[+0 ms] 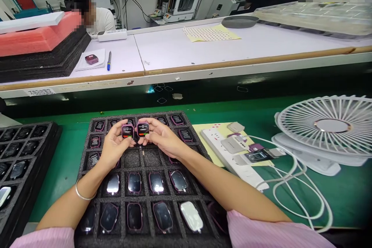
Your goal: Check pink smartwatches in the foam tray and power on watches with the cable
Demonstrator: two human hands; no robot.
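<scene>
My left hand [114,148] grips a small purple smartwatch body [127,131] with its screen lit. My right hand [161,136] grips a second lit watch body [143,129] right beside it. Both are held just above a black foam tray [148,157] whose cells hold several more watch bodies with dark screens. Two cells under my hands sit bare. A silver bangle [83,195] circles my left wrist.
Another black foam tray [20,159] lies at the left. A white power strip [232,155] with chargers and cables and a white fan [325,131] sit at the right on the green mat. Across a white bench [203,52], a person sits at the far left.
</scene>
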